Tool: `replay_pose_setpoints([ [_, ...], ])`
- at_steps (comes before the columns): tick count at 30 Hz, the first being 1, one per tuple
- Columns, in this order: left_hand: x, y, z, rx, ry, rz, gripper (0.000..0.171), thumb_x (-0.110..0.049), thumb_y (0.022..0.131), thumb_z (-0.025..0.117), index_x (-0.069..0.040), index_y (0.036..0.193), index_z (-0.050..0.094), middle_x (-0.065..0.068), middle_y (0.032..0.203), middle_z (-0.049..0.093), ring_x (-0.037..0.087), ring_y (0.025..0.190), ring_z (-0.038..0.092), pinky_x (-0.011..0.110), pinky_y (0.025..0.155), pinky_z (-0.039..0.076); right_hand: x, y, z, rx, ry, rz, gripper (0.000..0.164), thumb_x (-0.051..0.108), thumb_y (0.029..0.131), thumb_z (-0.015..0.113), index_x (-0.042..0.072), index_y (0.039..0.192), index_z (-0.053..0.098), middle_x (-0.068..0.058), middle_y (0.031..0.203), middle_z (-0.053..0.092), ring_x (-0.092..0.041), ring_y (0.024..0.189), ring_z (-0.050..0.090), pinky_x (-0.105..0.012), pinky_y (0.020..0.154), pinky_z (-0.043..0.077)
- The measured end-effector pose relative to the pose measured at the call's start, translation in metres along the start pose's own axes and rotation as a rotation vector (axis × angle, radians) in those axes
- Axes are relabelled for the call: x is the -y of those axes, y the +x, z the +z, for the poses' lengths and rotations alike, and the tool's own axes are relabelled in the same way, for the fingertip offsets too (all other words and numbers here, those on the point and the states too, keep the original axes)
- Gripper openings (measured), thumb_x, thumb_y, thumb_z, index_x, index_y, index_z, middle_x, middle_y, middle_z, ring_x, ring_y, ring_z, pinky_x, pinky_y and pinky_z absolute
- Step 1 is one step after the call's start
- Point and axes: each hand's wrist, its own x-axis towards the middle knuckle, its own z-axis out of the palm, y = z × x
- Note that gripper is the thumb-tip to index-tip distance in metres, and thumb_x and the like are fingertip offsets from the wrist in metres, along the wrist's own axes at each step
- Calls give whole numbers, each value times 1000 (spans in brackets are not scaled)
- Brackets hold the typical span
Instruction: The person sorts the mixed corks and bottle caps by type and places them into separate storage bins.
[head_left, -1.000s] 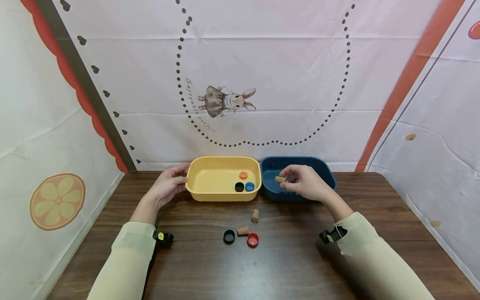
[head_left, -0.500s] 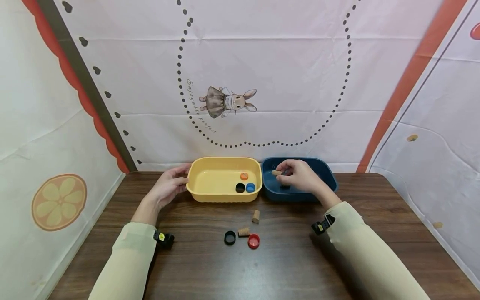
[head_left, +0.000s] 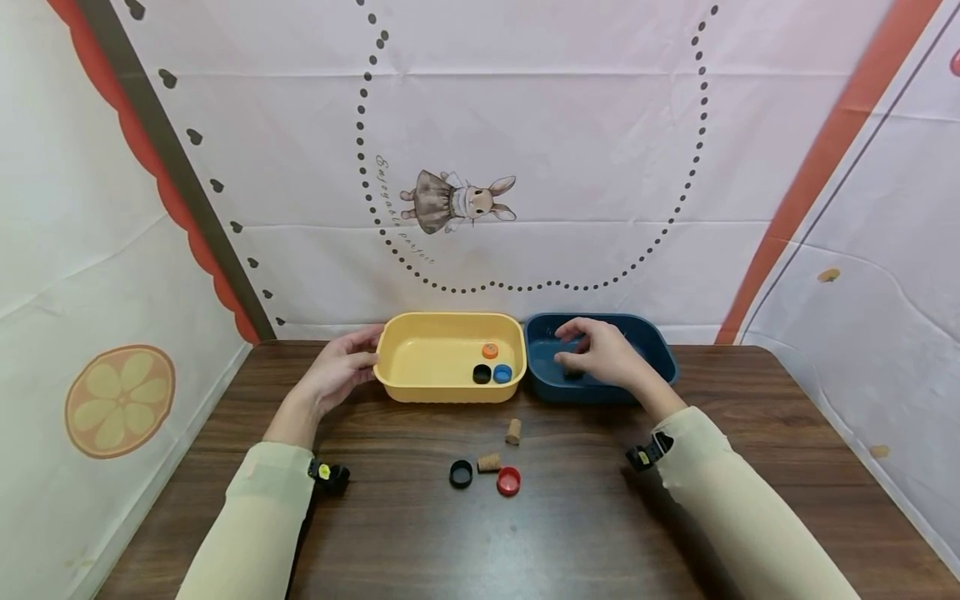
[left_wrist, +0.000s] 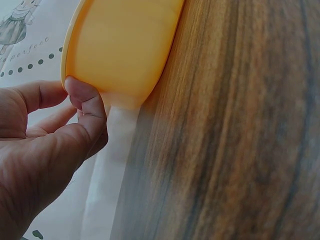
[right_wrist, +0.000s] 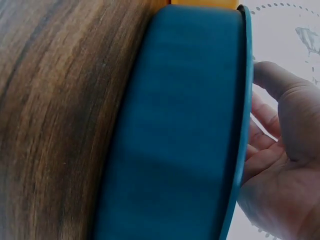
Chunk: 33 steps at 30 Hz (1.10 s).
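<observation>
My left hand (head_left: 341,371) holds the left end of a yellow plastic bin (head_left: 420,392), thumb and fingertips at its rim in the left wrist view. An orange bottle cap (head_left: 490,351), a black cap (head_left: 482,374) and a blue cap (head_left: 502,373) lie in its right part. Over the dark blue bin (head_left: 551,389), my right hand (head_left: 603,357) has thumb and fingers spread apart, nothing between them. Below the hand a dark spot shows on the bin's floor. No cork is visible inside; the hand and front wall hide part of the floor.
Nearer on the wooden table (head_left: 405,533) lie two corks, one upper (head_left: 513,432) and one lower (head_left: 489,462). A black ring-like cap (head_left: 461,474) and a red cap (head_left: 508,481) flank the lower cork. A printed cloth (head_left: 600,167) hangs behind the bins.
The right hand moved slightly left inside the blue bin and let go of the cork it pinched; its fingers have parted. The left hand stays at the yellow bin.
</observation>
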Motion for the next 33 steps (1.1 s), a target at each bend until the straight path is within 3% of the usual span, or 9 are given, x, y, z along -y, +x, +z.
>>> replay_pose_setpoints([
  [14, 0, 1, -1, 0, -2, -6, 63, 8, 106, 50, 0, 165, 31, 28, 148, 36, 30, 110, 60, 28, 84, 58, 16, -23, -4, -29, 11, -51, 40, 28, 97, 81, 15, 133, 69, -10, 130, 68, -23, 100, 66, -40, 75, 57],
  [24, 0, 1, 0, -1, -1, -11, 64, 8, 105, 50, 1, 166, 30, 28, 148, 36, 28, 110, 60, 28, 84, 58, 25, -37, 1, -30, 41, -128, 42, 26, 96, 82, 9, 132, 69, -12, 127, 70, -19, 95, 66, -36, 76, 57],
  [33, 0, 1, 0, 0, -1, -8, 63, 8, 105, 49, 2, 165, 29, 28, 149, 36, 27, 109, 60, 26, 81, 57, 34, -49, 12, -1, 44, -151, 39, 26, 95, 83, 15, 130, 71, -2, 123, 71, -16, 91, 65, -35, 70, 57],
])
